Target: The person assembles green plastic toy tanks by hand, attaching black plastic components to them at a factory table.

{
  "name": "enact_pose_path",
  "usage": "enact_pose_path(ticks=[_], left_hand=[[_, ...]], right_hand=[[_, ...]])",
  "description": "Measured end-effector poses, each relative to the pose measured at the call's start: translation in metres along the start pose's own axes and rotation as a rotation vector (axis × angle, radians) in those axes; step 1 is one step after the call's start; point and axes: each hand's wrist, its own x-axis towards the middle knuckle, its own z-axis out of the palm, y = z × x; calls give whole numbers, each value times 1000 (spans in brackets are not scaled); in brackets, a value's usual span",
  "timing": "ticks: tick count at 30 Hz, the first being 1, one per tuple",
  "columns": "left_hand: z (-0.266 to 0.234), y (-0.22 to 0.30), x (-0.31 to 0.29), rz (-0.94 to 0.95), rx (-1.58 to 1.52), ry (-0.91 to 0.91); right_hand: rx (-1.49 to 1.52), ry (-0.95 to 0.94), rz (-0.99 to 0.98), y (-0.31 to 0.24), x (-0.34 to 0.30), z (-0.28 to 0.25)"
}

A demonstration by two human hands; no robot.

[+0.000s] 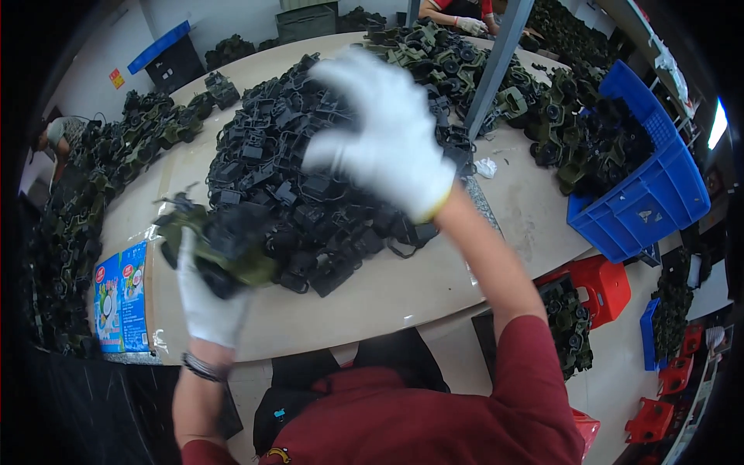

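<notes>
My left hand [208,298], in a white glove, is closed around an olive-green toy vehicle [249,265] with black parts, near the front edge of the table. The vehicle is smeared by motion, and its small details cannot be made out. My right hand [391,132], also white-gloved and blurred, is raised over a big heap of black plastic toy parts [267,139]. Its thumb stands apart from the fingers, and nothing shows between them. The hand and forearm hide part of the heap.
More green toy vehicles [143,128] line the table's left side and far end. A blue crate [647,205] of them stands at right, beyond a grey metal post [500,66]. Red stools [601,291] are below. Other people work at the far end [471,25] and far left [68,132].
</notes>
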Motion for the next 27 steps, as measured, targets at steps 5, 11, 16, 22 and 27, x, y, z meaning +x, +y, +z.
enact_pose_path(ticks=[5, 11, 16, 22, 27], left_hand=[[-170, 200, 99, 502, -154, 474], [-226, 227, 88, 665, -44, 489], [-113, 66, 53, 277, 181, 305], [21, -35, 18, -156, 406, -306], [60, -98, 17, -29, -15, -568]], right_hand=[[-604, -564, 392, 193, 51, 54], [-258, -716, 302, 272, 55, 90], [-229, -280, 312, 262, 22, 27], [284, 336, 450, 176, -25, -57], [1070, 318, 722, -14, -88, -46]])
